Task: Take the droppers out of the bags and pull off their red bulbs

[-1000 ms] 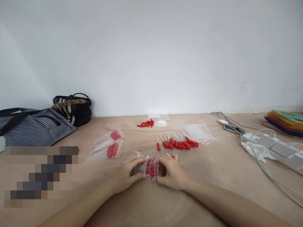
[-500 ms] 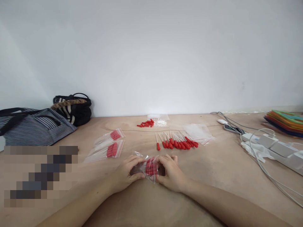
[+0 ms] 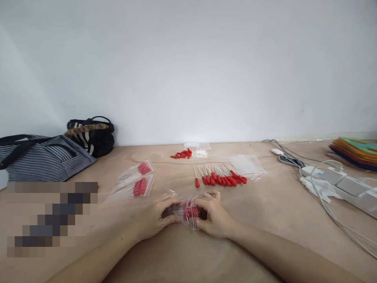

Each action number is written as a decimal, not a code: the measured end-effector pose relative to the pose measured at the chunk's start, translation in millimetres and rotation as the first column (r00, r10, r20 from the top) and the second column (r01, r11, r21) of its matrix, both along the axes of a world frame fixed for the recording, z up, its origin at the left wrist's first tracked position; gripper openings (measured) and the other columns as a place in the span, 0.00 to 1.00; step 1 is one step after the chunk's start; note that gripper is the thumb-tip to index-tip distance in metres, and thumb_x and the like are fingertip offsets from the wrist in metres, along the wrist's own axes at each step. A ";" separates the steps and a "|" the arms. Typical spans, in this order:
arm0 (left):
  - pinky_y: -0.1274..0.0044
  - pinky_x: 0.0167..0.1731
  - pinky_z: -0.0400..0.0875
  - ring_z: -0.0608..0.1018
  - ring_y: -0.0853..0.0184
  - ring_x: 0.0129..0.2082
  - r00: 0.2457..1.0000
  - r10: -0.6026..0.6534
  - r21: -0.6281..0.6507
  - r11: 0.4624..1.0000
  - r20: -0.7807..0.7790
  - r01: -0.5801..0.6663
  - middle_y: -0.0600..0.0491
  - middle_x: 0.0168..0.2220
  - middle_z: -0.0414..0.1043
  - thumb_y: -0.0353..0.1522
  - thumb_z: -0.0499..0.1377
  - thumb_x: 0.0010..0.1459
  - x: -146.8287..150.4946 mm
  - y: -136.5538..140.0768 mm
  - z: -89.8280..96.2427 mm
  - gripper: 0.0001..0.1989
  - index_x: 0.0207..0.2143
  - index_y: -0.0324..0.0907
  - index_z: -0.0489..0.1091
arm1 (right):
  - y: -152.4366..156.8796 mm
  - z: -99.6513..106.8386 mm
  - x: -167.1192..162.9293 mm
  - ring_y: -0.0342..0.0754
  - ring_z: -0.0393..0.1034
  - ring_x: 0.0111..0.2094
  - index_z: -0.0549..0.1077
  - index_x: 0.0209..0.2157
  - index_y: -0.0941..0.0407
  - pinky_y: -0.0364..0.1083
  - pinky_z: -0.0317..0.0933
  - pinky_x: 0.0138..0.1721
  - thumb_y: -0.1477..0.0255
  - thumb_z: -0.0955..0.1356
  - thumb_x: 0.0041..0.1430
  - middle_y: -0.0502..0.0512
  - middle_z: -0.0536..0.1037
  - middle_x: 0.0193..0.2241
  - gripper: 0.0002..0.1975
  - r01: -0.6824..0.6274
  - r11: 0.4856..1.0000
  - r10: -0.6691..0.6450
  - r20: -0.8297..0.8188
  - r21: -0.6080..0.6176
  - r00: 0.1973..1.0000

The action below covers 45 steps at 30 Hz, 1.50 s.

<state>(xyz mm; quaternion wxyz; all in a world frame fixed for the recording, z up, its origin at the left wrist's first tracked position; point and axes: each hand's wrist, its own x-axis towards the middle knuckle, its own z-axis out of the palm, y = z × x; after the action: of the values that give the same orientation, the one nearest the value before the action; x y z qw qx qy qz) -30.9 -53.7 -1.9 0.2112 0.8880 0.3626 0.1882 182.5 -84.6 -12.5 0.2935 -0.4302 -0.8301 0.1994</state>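
Note:
Between my hands, low over the table, is a clear zip bag [image 3: 191, 212] with several red-handled pieces inside. My left hand [image 3: 161, 215] grips the bag's left end between thumb and fingers. At the zip end on the right, my right hand [image 3: 212, 214] is closed on the bag, its fingers over part of the red. Beyond lies a fanned row of thin white sticks with red handles [image 3: 225, 180]. Two filled zip bags [image 3: 140, 186] lie to the left, their red ends toward the right.
Loose red handles [image 3: 182, 154] and white sticks [image 3: 200, 153] lie near the wall. A flat zip bag [image 3: 249, 167] sits behind the row. On the right are a power strip [image 3: 347, 188] with cables and stacked coloured sheets [image 3: 356, 153]; bags [image 3: 44, 159] stand left.
The bag in my hands has shifted slightly to the right and crumpled. My right fingers have moved further over its red pieces. The left hand stays almost where it was.

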 end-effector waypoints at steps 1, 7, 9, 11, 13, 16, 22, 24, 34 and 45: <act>0.74 0.36 0.66 0.71 0.65 0.36 1.000 -0.001 0.001 1.000 -0.002 0.001 0.52 0.37 0.70 0.38 0.57 0.53 -0.4 0.1 0.1 0.15 0.42 0.42 0.67 | 0.4 0.0 0.6 0.42 0.61 0.32 0.68 0.27 0.54 0.48 0.41 0.42 0.73 0.66 0.47 0.43 0.70 0.23 0.02 0.009 1.000 -0.009 -0.003 -0.011 1.000; 0.75 0.37 0.66 0.71 0.67 0.37 1.000 -0.003 0.002 1.000 0.009 0.003 0.52 0.38 0.69 0.34 0.55 0.54 -2.1 0.2 -0.2 0.11 0.40 0.43 0.68 | 10.9 -0.3 19.9 0.42 0.62 0.28 0.70 0.25 0.55 0.50 0.44 0.44 0.75 0.66 0.43 0.44 0.69 0.21 0.03 0.070 0.982 -0.080 -0.049 -0.174 0.996; 0.76 0.37 0.66 0.71 0.67 0.36 1.000 -0.003 0.006 1.000 0.013 0.002 0.52 0.38 0.70 0.34 0.55 0.54 -1.8 0.0 0.1 0.11 0.40 0.43 0.69 | 13.7 1.0 29.8 0.43 0.63 0.30 0.71 0.25 0.56 0.51 0.44 0.45 0.75 0.66 0.43 0.45 0.71 0.23 0.03 0.057 0.977 -0.065 -0.031 -0.205 0.997; 0.75 0.37 0.66 0.72 0.67 0.36 1.000 -0.003 0.012 1.000 0.017 0.003 0.52 0.37 0.70 0.34 0.55 0.54 -1.3 -0.2 0.8 0.11 0.40 0.43 0.69 | 13.9 2.9 37.0 0.45 0.64 0.32 0.71 0.28 0.55 0.52 0.44 0.45 0.72 0.67 0.44 0.46 0.73 0.26 0.05 0.024 0.983 -0.026 -0.007 -0.183 1.000; 0.75 0.37 0.67 0.72 0.66 0.36 1.000 -0.003 0.015 1.000 0.018 0.003 0.52 0.37 0.70 0.35 0.55 0.54 -1.1 -0.1 1.5 0.11 0.40 0.43 0.69 | 11.9 4.2 39.8 0.47 0.65 0.35 0.71 0.32 0.53 0.53 0.45 0.46 0.69 0.69 0.44 0.48 0.73 0.30 0.10 -0.004 0.991 0.004 -0.002 -0.133 1.000; 0.74 0.37 0.67 0.72 0.66 0.37 1.000 0.002 0.019 1.000 0.006 -0.002 0.51 0.37 0.70 0.35 0.54 0.55 -1.4 0.6 1.8 0.11 0.39 0.42 0.69 | 8.5 3.6 37.1 0.49 0.65 0.38 0.69 0.40 0.52 0.53 0.47 0.47 0.65 0.71 0.42 0.50 0.73 0.33 0.20 -0.032 0.998 0.032 -0.004 -0.056 0.999; 0.75 0.36 0.66 0.72 0.67 0.35 0.999 0.033 0.020 0.999 0.003 -0.033 0.52 0.36 0.70 0.34 0.55 0.54 -3.7 2.0 1.4 0.10 0.38 0.42 0.69 | 10.9 -0.2 35.7 0.45 0.67 0.36 0.71 0.41 0.52 0.45 0.60 0.38 0.72 0.68 0.48 0.52 0.72 0.36 0.15 -0.125 0.989 0.115 -0.125 -0.076 0.986; 0.75 0.37 0.66 0.72 0.67 0.35 0.999 0.035 0.017 0.999 0.004 -0.035 0.52 0.36 0.70 0.33 0.54 0.55 -4.3 1.8 2.0 0.09 0.38 0.42 0.70 | 14.2 -1.1 40.9 0.45 0.68 0.35 0.72 0.39 0.53 0.44 0.61 0.35 0.74 0.68 0.47 0.51 0.73 0.35 0.14 -0.147 0.984 0.128 -0.180 -0.100 0.975; 0.75 0.39 0.66 0.72 0.67 0.37 0.999 0.049 0.008 0.999 0.023 -0.050 0.52 0.36 0.71 0.31 0.53 0.55 -5.1 4.0 1.4 0.09 0.37 0.41 0.70 | 20.9 -0.8 52.7 0.45 0.68 0.33 0.72 0.36 0.56 0.44 0.62 0.34 0.70 0.72 0.43 0.50 0.74 0.32 0.15 -0.181 0.972 0.146 -0.222 -0.147 0.964; 0.74 0.39 0.67 0.72 0.67 0.37 0.996 0.073 0.013 0.997 0.041 -0.074 0.53 0.36 0.71 0.32 0.53 0.55 -11.0 6.9 0.9 0.09 0.37 0.44 0.70 | 32.6 -6.4 71.2 0.47 0.70 0.35 0.75 0.36 0.55 0.46 0.65 0.36 0.63 0.73 0.39 0.51 0.77 0.32 0.19 -0.214 0.894 0.011 -0.458 -0.394 0.889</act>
<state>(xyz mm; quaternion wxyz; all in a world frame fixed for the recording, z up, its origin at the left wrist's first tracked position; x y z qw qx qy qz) -41.9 -46.8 -1.0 0.2050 0.8716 0.3892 0.2162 253.8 -52.0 -19.0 0.3592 -0.3777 -0.6995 0.4889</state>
